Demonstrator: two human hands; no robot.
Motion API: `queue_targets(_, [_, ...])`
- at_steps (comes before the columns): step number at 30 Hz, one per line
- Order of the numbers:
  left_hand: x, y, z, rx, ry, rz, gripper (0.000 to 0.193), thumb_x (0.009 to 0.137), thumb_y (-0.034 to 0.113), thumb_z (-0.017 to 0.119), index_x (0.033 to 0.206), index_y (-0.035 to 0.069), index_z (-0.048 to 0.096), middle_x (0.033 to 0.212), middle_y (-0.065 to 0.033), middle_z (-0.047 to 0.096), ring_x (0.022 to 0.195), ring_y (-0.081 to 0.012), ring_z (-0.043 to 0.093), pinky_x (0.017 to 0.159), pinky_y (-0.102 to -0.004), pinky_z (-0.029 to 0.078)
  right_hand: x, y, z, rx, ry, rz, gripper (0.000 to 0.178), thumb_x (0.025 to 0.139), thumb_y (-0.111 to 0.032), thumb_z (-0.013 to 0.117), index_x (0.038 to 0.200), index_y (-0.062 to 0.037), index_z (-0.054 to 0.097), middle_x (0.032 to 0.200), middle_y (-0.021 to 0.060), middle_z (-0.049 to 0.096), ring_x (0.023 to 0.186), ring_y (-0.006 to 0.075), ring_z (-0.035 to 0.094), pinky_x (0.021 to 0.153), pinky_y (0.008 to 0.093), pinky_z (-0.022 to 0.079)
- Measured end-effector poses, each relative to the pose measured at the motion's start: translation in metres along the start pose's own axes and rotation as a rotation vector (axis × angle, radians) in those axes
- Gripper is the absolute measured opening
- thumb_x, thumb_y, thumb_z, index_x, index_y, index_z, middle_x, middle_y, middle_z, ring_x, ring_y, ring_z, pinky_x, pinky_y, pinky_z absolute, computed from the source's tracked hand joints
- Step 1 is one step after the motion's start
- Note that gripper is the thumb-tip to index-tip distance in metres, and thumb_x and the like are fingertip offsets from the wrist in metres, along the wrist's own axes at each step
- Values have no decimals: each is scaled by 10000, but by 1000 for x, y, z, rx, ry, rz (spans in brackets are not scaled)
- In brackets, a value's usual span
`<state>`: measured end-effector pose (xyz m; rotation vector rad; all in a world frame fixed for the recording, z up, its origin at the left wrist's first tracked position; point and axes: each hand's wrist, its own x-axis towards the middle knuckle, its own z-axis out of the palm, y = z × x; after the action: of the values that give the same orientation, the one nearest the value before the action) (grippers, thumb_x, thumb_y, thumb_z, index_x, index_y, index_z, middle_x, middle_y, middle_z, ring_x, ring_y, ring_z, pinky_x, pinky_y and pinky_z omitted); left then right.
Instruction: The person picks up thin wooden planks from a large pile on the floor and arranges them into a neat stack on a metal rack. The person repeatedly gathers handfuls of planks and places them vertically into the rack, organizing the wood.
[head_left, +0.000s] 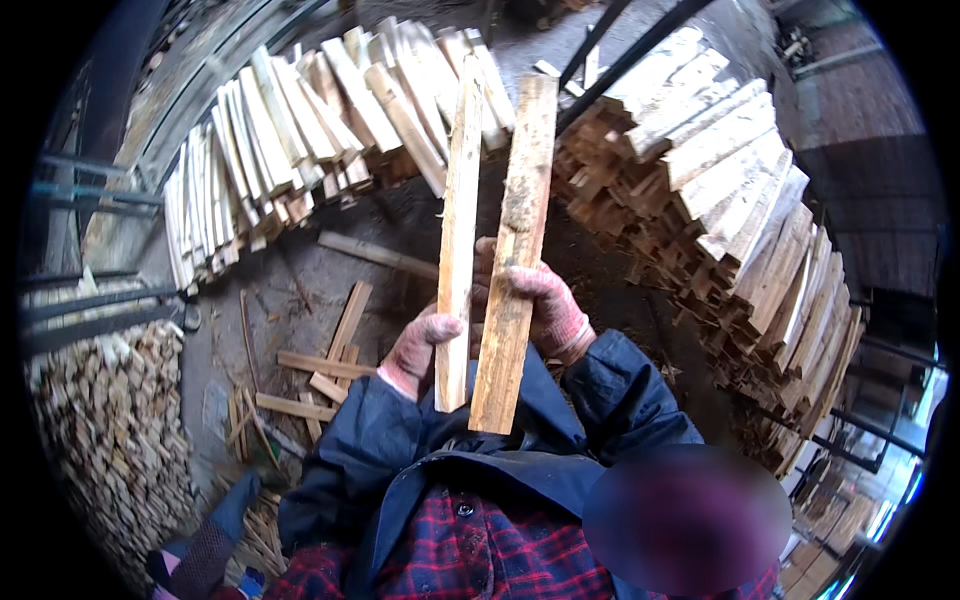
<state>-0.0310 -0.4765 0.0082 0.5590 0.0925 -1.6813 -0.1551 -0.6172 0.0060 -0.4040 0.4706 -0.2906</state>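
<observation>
My left hand (412, 352), in a pinkish work glove, is closed around a narrow, pale wooden slat (458, 240) near its lower end. In the same kind of glove, my right hand (556, 310) grips a wider wooden board (517, 235) with a rough, dark-stained face. Both pieces stand side by side in front of my chest, pointing away from me, with a thin gap between them. The fingers behind the wood are mostly hidden.
A long stack of pale slats (290, 130) curves across the far left. On the right rises a higher stack of boards (735, 180). Loose slats (318, 385) lie on the floor (240, 300) at left, beyond a pile of cut wood ends (115, 430). Dark metal bars (640, 55) stand far ahead.
</observation>
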Motion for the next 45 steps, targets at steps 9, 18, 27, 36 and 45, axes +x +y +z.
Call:
queue_targets(9, [-28,21,-44,314,205,164,623,692,59,700,1280,-3,505,1112,-82,611,1047,-211,590,977,-310,440,43,45,21,-125,149,96,567,815,-227,737,1261,18,488,1100,133,610,980,223,624,908,347,518])
queue_targets(18, [54,52,-83,453,670,350,696,695,70,756,1312,34,436,1145,-109,584,1079,-229,572,970,-362,455,179,38,-9,-436,170,261,406,799,-197,739,1102,23,584,945,62,642,846,149,623,795,311,525])
queue_targets(27, [166,287,-174,1133,1122,190,935,728,488,754,1412,-19,365,1415,-257,423,1321,-333,419,1098,-397,331,386,-3,-115,-1234,224,-11,934,779,-429,739,1441,51,288,1439,263,389,1355,325,370,1095,360,319])
queue_targets(36, [109,68,-251,854,1103,-122,618,837,306,698,1311,-38,500,1199,-200,617,1095,-265,604,937,-347,473,407,82,-203,-907,212,473,287,886,-296,620,979,-29,668,823,52,655,707,165,596,661,331,488])
queue_targets(45, [166,26,-174,730,916,19,506,847,163,695,1279,-31,515,1072,-160,639,949,-201,627,825,-303,496,291,3,-140,-1032,45,268,510,841,-410,609,1163,-15,617,1129,207,633,1090,325,594,918,375,462])
